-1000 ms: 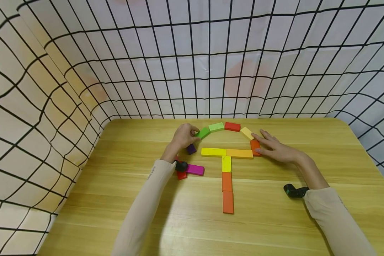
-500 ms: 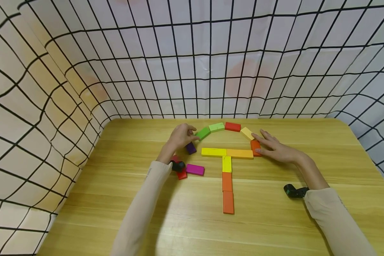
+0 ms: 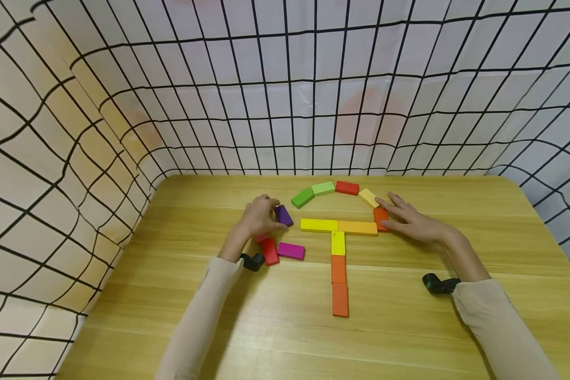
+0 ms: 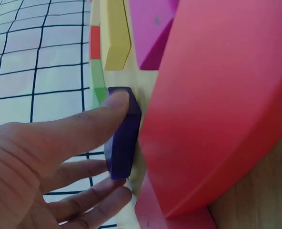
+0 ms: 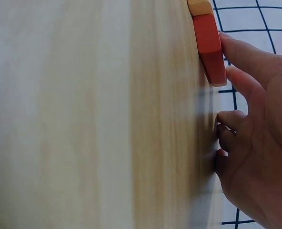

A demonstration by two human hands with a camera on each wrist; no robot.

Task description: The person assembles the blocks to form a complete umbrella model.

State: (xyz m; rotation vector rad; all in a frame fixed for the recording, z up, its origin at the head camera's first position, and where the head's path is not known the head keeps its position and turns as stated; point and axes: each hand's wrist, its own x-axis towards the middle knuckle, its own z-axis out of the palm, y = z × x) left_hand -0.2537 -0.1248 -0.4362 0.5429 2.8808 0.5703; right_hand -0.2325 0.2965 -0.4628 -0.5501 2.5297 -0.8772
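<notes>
My left hand (image 3: 257,216) holds a dark purple block (image 3: 285,216) on the table, at the left end of an arc of blocks. The left wrist view shows the thumb over one end of the purple block (image 4: 125,143) and fingers at its other end. At the arc's right end lies an orange-red block (image 3: 380,219). My right hand (image 3: 415,222) rests beside it with extended fingers, touching its outer side. The arc also has a green block (image 3: 302,198), a light green block (image 3: 323,188), a red block (image 3: 347,188) and a pale yellow block (image 3: 368,198).
Inside the arc, a T of blocks has a yellow block (image 3: 319,225) in its bar and an orange-red block (image 3: 340,300) at its foot. A magenta block (image 3: 291,250) and a red block (image 3: 269,252) lie near my left wrist. A grid-patterned cloth (image 3: 285,105) borders the table.
My left hand has let go of the green block and moved left and nearer to me, onto the purple block. My right hand has stayed by the orange-red block.
</notes>
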